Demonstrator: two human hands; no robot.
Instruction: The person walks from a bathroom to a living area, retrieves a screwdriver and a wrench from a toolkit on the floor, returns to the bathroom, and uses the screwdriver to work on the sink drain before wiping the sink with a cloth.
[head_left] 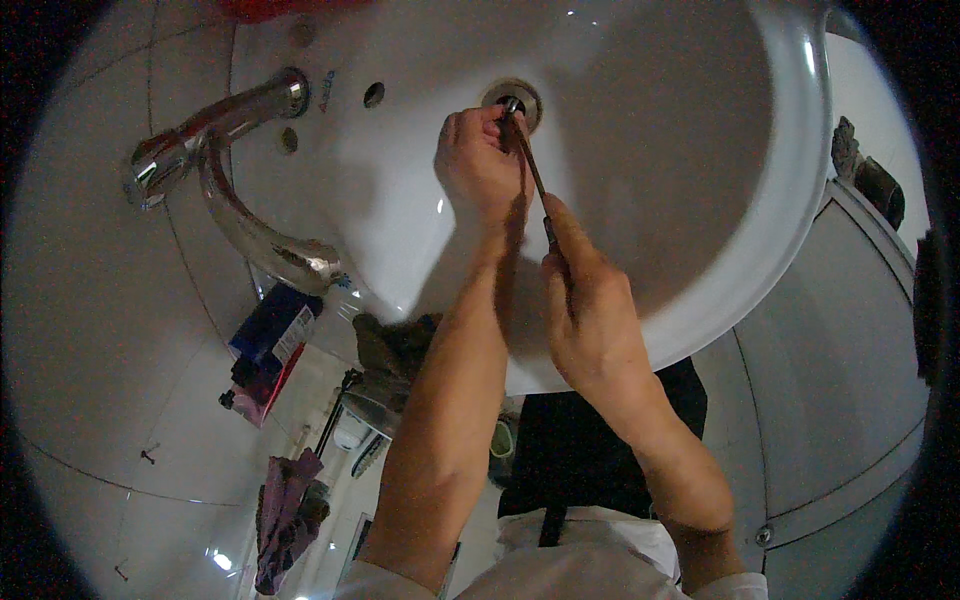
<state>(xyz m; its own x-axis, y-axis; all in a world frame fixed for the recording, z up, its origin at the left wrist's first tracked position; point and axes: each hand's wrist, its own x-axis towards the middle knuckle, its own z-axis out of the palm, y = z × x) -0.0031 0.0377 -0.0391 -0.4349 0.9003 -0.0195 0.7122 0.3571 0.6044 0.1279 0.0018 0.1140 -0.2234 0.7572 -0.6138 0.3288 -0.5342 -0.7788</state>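
My right hand [595, 320] is closed round the dark handle of a screwdriver [534, 165], whose thin shaft slants up and left to the drain. The drain [530, 93], a round metal ring, sits in the white sink basin [640, 130]. At its lower left edge my left hand [485, 160] is closed, its fingertips pinched by a small shiny metal piece [512, 104] in the drain opening, where the screwdriver's tip also ends. The fingers partly cover the drain, and I cannot make out exactly what they grip.
A chrome faucet [235, 115] stands left of the basin, near an overflow hole [374, 95]. Below the faucet lies a dark blue package [275, 325]. A purple cloth [288, 515] hangs lower left. Grey cabinet panels [830, 370] stand at the right, past the sink's curved rim [805, 130].
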